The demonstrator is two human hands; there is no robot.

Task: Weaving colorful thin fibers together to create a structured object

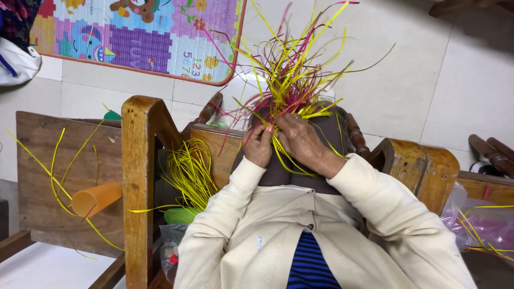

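Over my knees I hold a bunch of yellow and magenta strips (292, 69) that fan upward and outward. My left hand (258, 145) pinches the strips at the base of the bunch, fingers curled. Beside it, my right hand (302, 140) is closed over the same base, with a few yellow strips running under its palm. Cream sleeves cover both arms. Where the strips cross under my fingers is hidden.
A bundle of loose yellow strips (190, 174) hangs beside the wooden chair arm (138, 176). An orange cup (96, 198) lies on a wooden board at left. A colourful play mat (144, 35) covers the tiled floor. A plastic bag (490, 227) with strips sits at right.
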